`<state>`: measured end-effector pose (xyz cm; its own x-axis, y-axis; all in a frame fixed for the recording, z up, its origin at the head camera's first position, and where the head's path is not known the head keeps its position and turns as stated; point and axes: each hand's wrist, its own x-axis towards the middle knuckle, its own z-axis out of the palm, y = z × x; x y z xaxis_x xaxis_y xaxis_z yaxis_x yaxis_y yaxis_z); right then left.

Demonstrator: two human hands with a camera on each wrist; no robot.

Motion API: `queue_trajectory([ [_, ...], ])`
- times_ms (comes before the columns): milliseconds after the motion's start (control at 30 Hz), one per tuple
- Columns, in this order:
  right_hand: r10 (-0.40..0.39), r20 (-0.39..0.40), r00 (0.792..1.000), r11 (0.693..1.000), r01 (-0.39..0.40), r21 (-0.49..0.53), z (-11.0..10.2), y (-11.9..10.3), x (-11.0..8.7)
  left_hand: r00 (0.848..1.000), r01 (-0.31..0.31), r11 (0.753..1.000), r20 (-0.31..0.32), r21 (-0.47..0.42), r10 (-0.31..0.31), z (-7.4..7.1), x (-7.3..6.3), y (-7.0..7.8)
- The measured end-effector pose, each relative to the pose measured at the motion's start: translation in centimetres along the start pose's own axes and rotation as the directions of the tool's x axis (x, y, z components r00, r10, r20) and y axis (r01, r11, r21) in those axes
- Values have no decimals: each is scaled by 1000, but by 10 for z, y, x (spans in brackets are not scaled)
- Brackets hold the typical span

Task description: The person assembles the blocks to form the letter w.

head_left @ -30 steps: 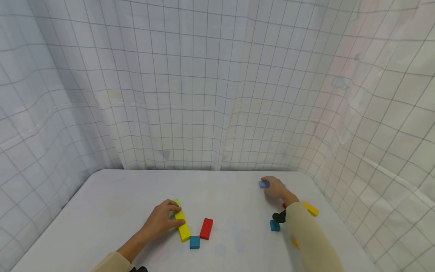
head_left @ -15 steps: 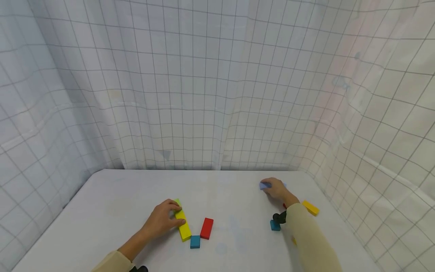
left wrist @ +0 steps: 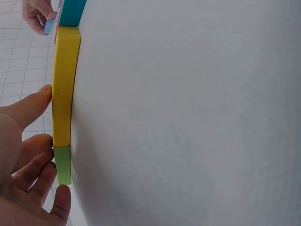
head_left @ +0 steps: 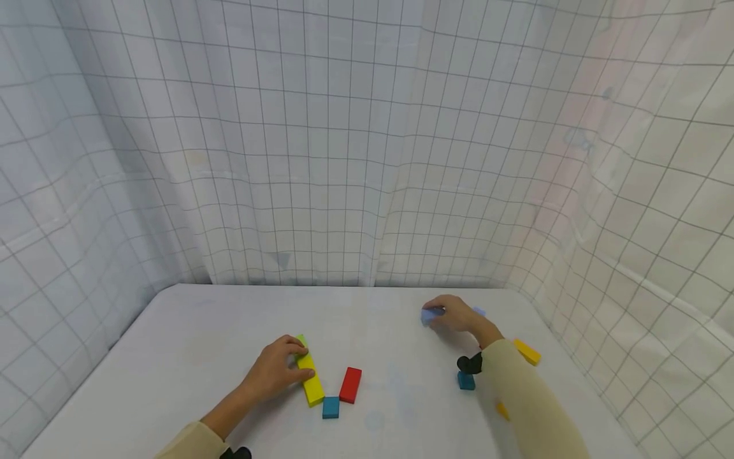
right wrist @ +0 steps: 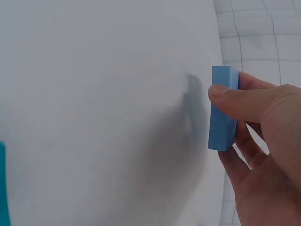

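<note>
The light-blue block [right wrist: 220, 129] is pinched between thumb and fingers of the right hand [head_left: 457, 315], apparently just off the tabletop [head_left: 395, 347], its long axis running up and down the right-wrist view. It lies well to the right of the left hand [head_left: 272, 370], whose fingertips rest unclasped on the yellow block [head_left: 313, 388] and adjoining green block [left wrist: 64, 165].

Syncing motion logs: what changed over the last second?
The right hand, pinching the light blue block, has carried it leftward. The left hand still rests on the yellow block; the red block and the teal block near it stay put.
</note>
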<state>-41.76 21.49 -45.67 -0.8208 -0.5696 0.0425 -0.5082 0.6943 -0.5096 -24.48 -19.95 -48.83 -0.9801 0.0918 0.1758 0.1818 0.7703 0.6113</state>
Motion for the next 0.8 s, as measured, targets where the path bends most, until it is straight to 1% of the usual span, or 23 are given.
queue_trajectory([
  [167,-78,34,996,997,79,-10,3,-16,9,1000,11,1000,4,1,-11,0,0,1],
  [367,-130,72,989,991,132,-13,9,-31,15,1000,22,1000,5,-4,-22,-1,-1,2],
  [800,-202,113,973,979,200,25,25,-61,19,1000,22,1000,2,-6,-22,1,0,1],
])
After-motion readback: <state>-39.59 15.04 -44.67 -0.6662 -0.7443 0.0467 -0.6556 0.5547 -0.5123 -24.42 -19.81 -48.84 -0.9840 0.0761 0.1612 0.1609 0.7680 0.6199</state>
